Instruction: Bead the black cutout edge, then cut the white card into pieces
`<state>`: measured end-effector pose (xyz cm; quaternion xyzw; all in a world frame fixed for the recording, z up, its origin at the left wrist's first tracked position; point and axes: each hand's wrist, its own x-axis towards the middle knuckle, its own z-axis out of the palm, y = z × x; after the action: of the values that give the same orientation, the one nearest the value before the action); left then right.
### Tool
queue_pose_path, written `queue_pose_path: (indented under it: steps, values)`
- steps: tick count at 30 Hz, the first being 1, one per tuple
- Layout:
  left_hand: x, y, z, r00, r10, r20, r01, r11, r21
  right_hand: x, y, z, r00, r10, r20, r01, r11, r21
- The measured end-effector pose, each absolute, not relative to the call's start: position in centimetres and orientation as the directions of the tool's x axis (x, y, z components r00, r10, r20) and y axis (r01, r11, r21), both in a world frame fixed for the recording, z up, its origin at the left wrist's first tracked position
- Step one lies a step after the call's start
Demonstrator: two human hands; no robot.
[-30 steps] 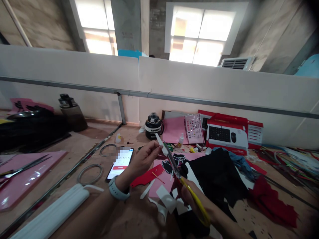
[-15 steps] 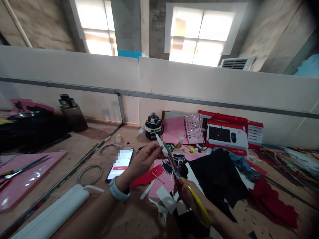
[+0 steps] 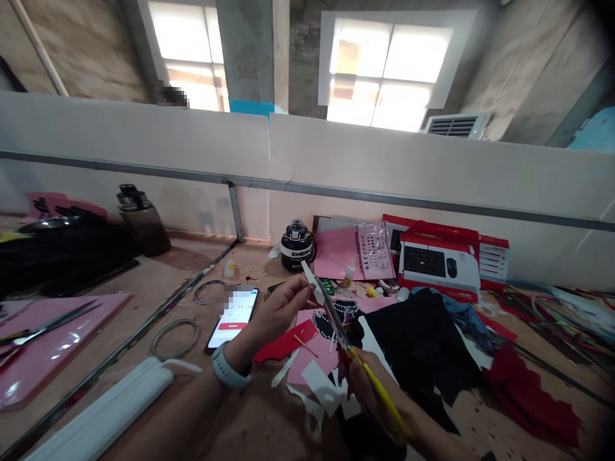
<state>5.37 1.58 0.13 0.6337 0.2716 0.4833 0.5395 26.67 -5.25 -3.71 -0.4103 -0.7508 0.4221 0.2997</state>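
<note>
Between the fingertips of my left hand (image 3: pixel 283 307) is a narrow white strip (image 3: pixel 308 274), perhaps paper or card, held up above the table. My right hand (image 3: pixel 368 378) is wrapped round the yellow handles of a pair of scissors (image 3: pixel 334 318). Their blades point up and away, with the tips right beside the strip; whether they bite into it I cannot tell. Beneath the hands lie white offcuts (image 3: pixel 319 386), a red piece (image 3: pixel 283 341) and a pink sheet (image 3: pixel 307 363) bearing black shapes edged with pale beads (image 3: pixel 343 310).
A lit phone (image 3: pixel 234 318) lies left of my left wrist. Behind stand a black bottle (image 3: pixel 296 246) and red-and-white keyboard boxes (image 3: pixel 439 262). Black cloth (image 3: pixel 423 339) and red cloth (image 3: pixel 531 397) lie at right. Another pair of scissors (image 3: pixel 52 322) rests on a pink pack at far left.
The view has shifted slightly, so everything sits a little lower. Both hands keep nearly the same pose on the strip and scissors. A dark blurred patch now shows above the partition at left.
</note>
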Motion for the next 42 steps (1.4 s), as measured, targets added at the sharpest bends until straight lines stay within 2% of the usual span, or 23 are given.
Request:
queue_pose_path:
  steps: [14, 20, 24, 42]
  values:
    - [5.2, 1.8, -0.2, 0.392, 0.859, 0.33, -0.188, -0.276, 0.943, 26.6, -5.0, -4.5, -0.446, 0.89, 0.097, 0.373, 0.284, -0.883]
    - [5.1, 1.8, -0.2, 0.386, 0.865, 0.321, -0.192, -0.265, 0.945, 26.7, -4.9, -6.2, -0.4, 0.916, 0.015, 0.374, 0.178, -0.91]
    - [5.2, 1.7, 0.0, 0.379, 0.87, 0.315, -0.203, -0.254, 0.946, 26.5, -5.1, -6.7, -0.349, 0.937, 0.019, 0.368, 0.155, -0.917]
    - [5.4, 2.0, -0.4, 0.421, 0.826, 0.375, -0.261, -0.285, 0.922, 25.7, -6.6, -3.4, -0.308, 0.949, 0.07, 0.408, 0.198, -0.891]
